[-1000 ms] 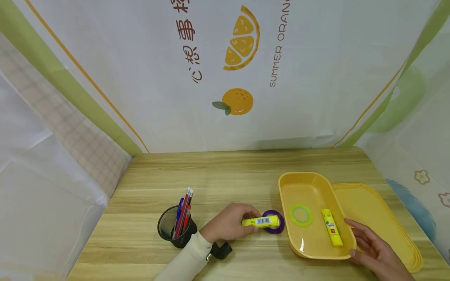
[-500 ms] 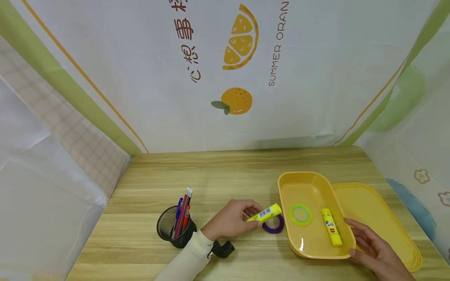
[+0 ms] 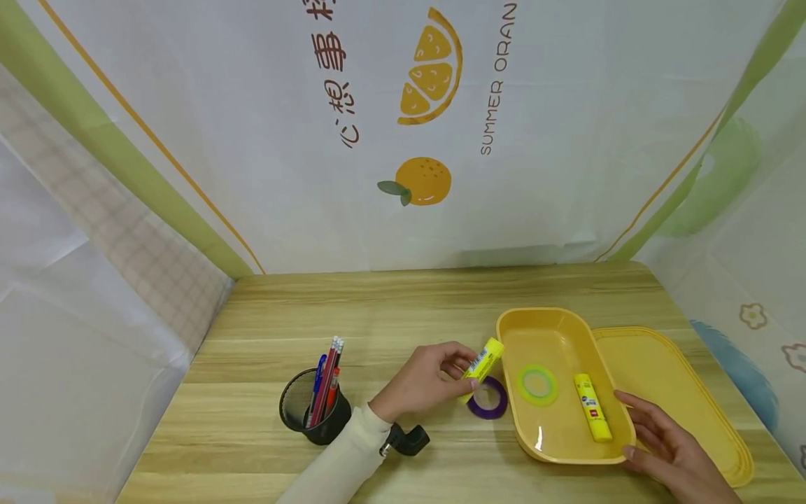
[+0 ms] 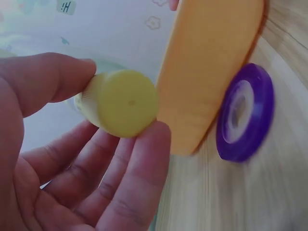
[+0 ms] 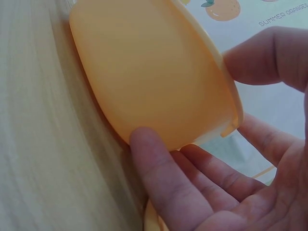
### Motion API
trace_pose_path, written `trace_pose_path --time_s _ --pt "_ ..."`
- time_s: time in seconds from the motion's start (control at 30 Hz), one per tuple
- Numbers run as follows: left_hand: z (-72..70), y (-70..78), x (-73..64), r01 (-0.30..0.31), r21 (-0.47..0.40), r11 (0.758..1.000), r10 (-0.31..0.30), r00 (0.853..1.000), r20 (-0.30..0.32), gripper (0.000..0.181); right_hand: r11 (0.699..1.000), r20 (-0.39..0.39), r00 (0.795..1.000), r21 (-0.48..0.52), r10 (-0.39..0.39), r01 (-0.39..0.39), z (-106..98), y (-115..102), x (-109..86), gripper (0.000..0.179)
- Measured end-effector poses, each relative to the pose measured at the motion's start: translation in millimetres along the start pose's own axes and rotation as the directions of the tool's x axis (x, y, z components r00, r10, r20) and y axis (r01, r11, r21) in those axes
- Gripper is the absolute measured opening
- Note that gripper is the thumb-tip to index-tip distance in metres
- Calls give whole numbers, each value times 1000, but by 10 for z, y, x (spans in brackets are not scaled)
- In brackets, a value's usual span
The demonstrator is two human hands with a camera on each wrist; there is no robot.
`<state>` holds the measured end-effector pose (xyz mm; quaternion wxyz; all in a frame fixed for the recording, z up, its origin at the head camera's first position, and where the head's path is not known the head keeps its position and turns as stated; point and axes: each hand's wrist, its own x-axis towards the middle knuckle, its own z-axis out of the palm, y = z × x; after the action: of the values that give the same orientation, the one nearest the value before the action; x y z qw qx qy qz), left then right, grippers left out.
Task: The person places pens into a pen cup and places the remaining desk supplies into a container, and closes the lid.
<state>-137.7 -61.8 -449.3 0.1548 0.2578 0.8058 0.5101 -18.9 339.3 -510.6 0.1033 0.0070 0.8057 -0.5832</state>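
My left hand (image 3: 428, 381) pinches a yellow glue stick (image 3: 483, 360) between thumb and fingers, tilted above the table. Its round end (image 4: 129, 103) faces the camera in the left wrist view. Just below it lies a purple tape roll (image 3: 502, 402), beside the yellow plastic box (image 3: 569, 460). Inside the box are a second yellow glue stick (image 3: 592, 407) and a yellow-green tape roll (image 3: 550, 386). My right hand (image 3: 670, 448) grips the box's near right corner. In the right wrist view the thumb is on the rim and fingers touch the outer wall (image 5: 149, 72).
A yellow lid (image 3: 686, 399) lies flat right of the box, partly under its side. On the left stands a black mesh pen holder (image 3: 327, 430) with pencils and pens (image 3: 326, 385). A white printed cloth (image 3: 283, 210) hangs behind the wooden table (image 3: 390, 301).
My left hand has turned the glue stick from nearly level to a steep upward tilt, lifting it slightly. The right hand and box have stayed almost still.
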Motion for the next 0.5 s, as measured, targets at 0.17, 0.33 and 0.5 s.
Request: trace_pose_path --time_s 0.17,0.33,0.5 --pt "14 73 42 10 -51 999 -11 999 -32 36 1000 5 1000 -3 4 -4 -2 -12 5 70" --pt "57 131 96 23 -120 992 -30 998 -58 38 1000 14 1000 -5 -3 3 -16 -17 5 70" --pt "100 176 157 44 -182 982 -59 995 -77 39 1000 11 1000 -13 2 -2 -19 -26 7 71"
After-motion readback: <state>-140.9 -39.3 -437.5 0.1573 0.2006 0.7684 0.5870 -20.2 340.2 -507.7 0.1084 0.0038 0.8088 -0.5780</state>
